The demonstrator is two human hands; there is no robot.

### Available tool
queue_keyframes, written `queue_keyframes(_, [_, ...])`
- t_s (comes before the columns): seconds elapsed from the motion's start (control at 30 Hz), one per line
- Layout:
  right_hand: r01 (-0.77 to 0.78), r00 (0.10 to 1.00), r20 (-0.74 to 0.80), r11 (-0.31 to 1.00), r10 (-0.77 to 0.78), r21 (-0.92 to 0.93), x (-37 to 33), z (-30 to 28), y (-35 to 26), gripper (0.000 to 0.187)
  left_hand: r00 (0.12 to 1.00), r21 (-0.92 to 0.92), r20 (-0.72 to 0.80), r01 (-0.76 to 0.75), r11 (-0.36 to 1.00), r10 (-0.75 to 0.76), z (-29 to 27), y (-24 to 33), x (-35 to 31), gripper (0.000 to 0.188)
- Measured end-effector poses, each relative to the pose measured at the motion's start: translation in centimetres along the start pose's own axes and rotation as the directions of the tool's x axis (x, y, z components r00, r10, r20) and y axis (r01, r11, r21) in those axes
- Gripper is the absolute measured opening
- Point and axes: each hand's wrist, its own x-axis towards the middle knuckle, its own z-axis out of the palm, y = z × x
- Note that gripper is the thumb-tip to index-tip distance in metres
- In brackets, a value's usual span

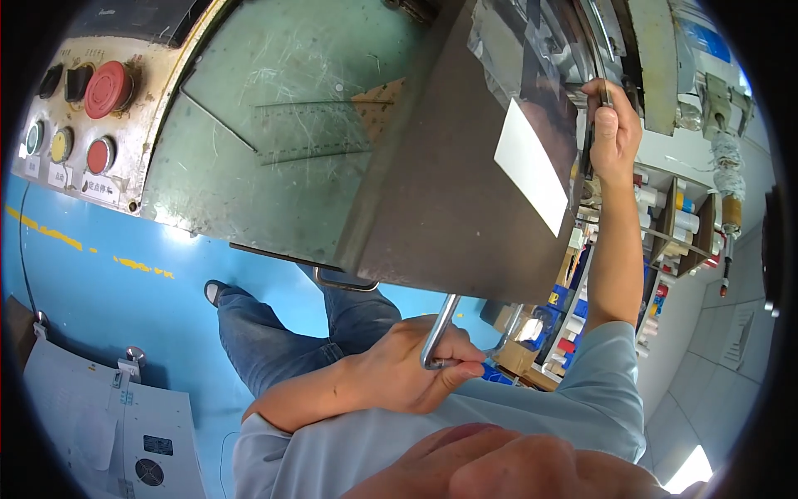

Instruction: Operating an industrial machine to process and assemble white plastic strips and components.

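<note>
My left hand (420,362) is closed round a U-shaped metal handle (439,333) on the lower edge of a dark brown panel (449,191). The panel stands tilted above a scratched greenish plate (283,100). At the upper right, my right hand (613,133) is raised, its fingers wrapped round a dark bar (589,150) along the panel's far edge. A white rectangular sheet (532,166) and clear film (497,62) lie against the panel. Ruler-like markings and a piece of brown paper (376,108) show at the greenish plate. A second metal handle (345,281) sits below its front edge.
To the left is a control panel (125,158) with a red mushroom button (108,89) and several smaller knobs. A thin rod (218,121) lies on the greenish plate. A grey cabinet (158,416) stands on the blue floor (125,241). Stocked shelves (677,220) are at the right.
</note>
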Motion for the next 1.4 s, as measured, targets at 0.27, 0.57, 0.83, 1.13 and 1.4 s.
queue_keyframes(0.27, [0.014, 0.998, 0.060, 0.997, -0.009, -0.076, 1.9, 0.7, -0.7, 0.046, 0.999, -0.019, 0.036, -0.020, 1.000, 0.021, -0.5, -0.8, -0.2, 0.015])
queue_keyframes(0.57, [0.061, 0.998, 0.030, 0.996, -0.060, -0.063, 2.1, 0.7, -0.5, 0.047, 0.992, -0.033, 0.120, -0.021, 0.999, 0.025, -1.5, -0.4, 0.8, 0.012])
queue_keyframes(0.83, [-0.113, 0.993, 0.007, 0.991, 0.114, -0.069, 1.1, 0.7, -1.2, 0.047, 0.986, -0.021, 0.165, -0.032, 0.999, 0.035, -1.7, -0.5, 1.0, 0.010])
queue_keyframes(1.13, [-0.297, 0.946, 0.084, 0.939, 0.314, -0.175, -1.6, -1.2, -2.9, 0.040, 0.966, -0.028, 0.145, -0.213, 0.977, 0.215, -1.2, -1.9, 1.0, 0.019])
queue_keyframes(1.4, [-0.278, 0.953, 0.095, 0.955, 0.288, -0.106, -0.8, -1.0, -2.9, 0.041, 0.984, -0.099, 0.123, -0.116, 0.988, 0.128, -1.3, -1.8, 0.7, 0.014])
